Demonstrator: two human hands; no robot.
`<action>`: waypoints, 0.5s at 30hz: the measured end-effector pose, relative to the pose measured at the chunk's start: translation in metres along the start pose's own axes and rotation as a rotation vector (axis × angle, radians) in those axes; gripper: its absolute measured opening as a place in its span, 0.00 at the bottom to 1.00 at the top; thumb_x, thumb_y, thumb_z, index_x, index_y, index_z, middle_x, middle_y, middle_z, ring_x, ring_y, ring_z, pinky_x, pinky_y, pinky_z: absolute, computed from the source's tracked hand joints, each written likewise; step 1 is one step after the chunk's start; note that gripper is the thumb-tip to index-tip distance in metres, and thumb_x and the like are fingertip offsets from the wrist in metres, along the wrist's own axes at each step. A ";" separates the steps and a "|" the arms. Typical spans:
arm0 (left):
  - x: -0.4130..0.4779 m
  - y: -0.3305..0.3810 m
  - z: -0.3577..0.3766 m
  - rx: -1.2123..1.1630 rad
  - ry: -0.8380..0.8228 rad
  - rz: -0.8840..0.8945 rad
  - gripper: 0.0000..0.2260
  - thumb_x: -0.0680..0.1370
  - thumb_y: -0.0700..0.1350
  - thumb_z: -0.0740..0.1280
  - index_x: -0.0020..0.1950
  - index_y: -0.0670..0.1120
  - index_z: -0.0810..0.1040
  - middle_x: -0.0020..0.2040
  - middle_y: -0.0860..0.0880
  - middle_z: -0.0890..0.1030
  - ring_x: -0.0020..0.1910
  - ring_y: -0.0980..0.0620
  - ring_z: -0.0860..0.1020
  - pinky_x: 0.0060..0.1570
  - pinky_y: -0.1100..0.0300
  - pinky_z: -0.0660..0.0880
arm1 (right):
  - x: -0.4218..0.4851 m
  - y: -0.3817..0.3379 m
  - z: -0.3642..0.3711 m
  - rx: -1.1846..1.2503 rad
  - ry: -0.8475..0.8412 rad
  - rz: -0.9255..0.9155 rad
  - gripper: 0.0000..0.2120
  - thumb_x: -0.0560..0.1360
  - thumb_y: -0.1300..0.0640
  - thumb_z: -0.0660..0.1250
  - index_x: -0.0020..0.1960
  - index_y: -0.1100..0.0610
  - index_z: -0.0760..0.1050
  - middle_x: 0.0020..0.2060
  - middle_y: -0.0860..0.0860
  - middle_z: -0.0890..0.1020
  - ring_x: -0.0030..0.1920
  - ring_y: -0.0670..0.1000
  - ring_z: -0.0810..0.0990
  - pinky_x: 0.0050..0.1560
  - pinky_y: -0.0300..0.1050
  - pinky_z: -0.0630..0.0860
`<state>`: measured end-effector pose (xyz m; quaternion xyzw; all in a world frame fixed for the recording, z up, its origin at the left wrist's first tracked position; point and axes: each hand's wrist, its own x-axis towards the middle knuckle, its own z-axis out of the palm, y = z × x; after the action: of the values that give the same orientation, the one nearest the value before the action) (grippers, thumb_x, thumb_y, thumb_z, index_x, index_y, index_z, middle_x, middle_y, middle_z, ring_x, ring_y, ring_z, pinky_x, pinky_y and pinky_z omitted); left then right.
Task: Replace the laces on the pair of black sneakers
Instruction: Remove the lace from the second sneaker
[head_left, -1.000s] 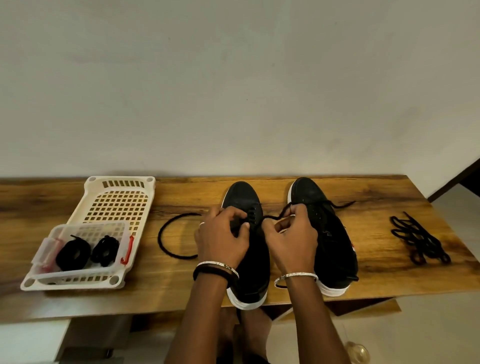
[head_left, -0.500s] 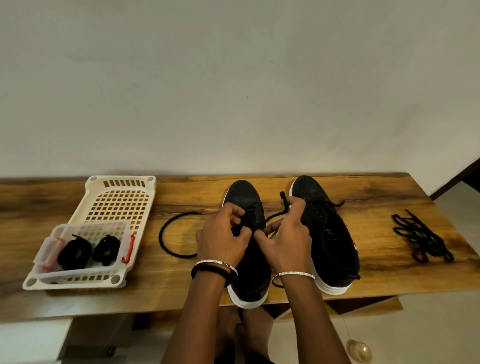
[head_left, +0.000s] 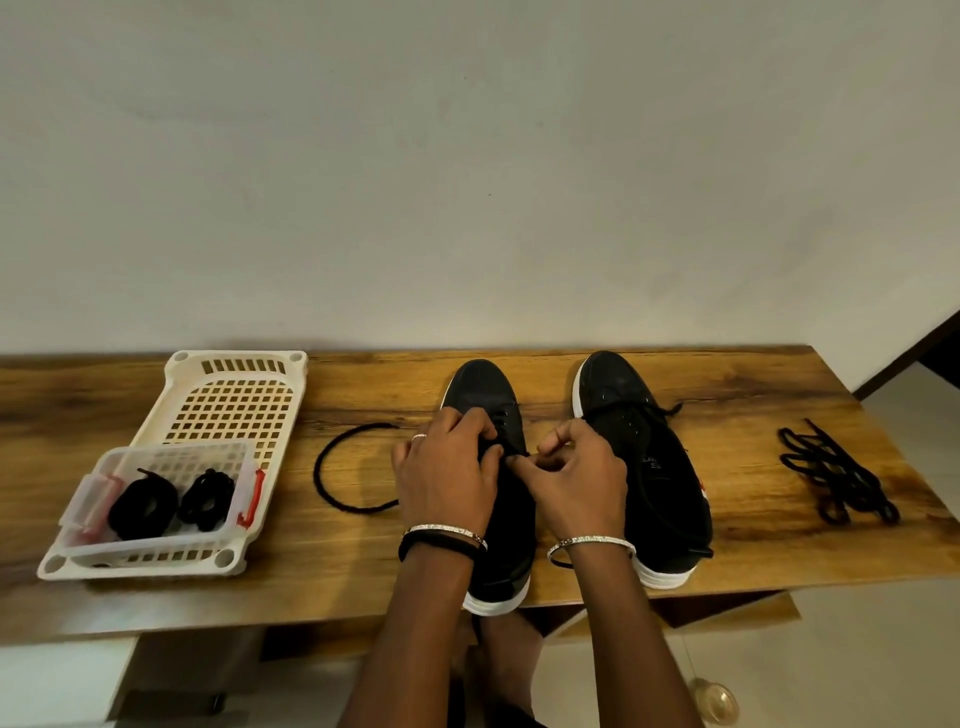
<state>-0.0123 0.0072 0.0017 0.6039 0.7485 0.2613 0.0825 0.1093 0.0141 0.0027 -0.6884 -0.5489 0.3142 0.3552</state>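
Two black sneakers with white soles stand side by side on the wooden table (head_left: 571, 587), toes toward the wall. Over the eyelets of the left sneaker (head_left: 483, 387) my left hand (head_left: 449, 467) grips the shoe's upper with curled fingers. My right hand (head_left: 576, 475) pinches the end of a black lace (head_left: 332, 462) at those eyelets; the lace's other part loops out on the table to the left. The right sneaker (head_left: 649, 467) has a black lace trailing loose from its eyelets.
A white perforated basket (head_left: 234, 400) at the left holds a small clear box (head_left: 171, 457) with two coiled black laces. A heap of loose black laces (head_left: 836, 478) lies at the table's right end. The wall stands just behind the table.
My right hand has come down and back from near the right sneaker's toe to the left sneaker's eyelets, drawing the lace end in. My left hand stays on the left sneaker.
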 end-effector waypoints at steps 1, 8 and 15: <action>0.000 0.000 0.002 -0.012 0.016 0.001 0.05 0.77 0.53 0.68 0.51 0.58 0.75 0.51 0.58 0.76 0.50 0.54 0.77 0.55 0.55 0.64 | 0.000 0.001 0.000 -0.012 -0.007 -0.008 0.12 0.68 0.55 0.79 0.41 0.50 0.76 0.32 0.44 0.82 0.33 0.40 0.80 0.35 0.32 0.73; 0.000 0.000 0.010 -0.606 0.110 -0.364 0.08 0.71 0.42 0.75 0.39 0.52 0.77 0.37 0.56 0.80 0.39 0.54 0.80 0.37 0.59 0.74 | -0.001 -0.003 0.002 -0.082 -0.029 0.001 0.05 0.71 0.53 0.76 0.40 0.49 0.80 0.33 0.43 0.82 0.36 0.40 0.79 0.34 0.34 0.70; 0.013 -0.017 0.011 -1.080 0.027 -0.747 0.09 0.73 0.34 0.70 0.43 0.49 0.78 0.46 0.45 0.84 0.48 0.43 0.83 0.45 0.51 0.80 | -0.001 -0.004 0.000 -0.074 -0.049 0.039 0.06 0.71 0.54 0.76 0.39 0.49 0.80 0.33 0.42 0.82 0.36 0.39 0.79 0.34 0.32 0.68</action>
<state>-0.0250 0.0207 -0.0134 0.1738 0.6722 0.5617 0.4499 0.1072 0.0140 0.0063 -0.7035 -0.5552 0.3175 0.3097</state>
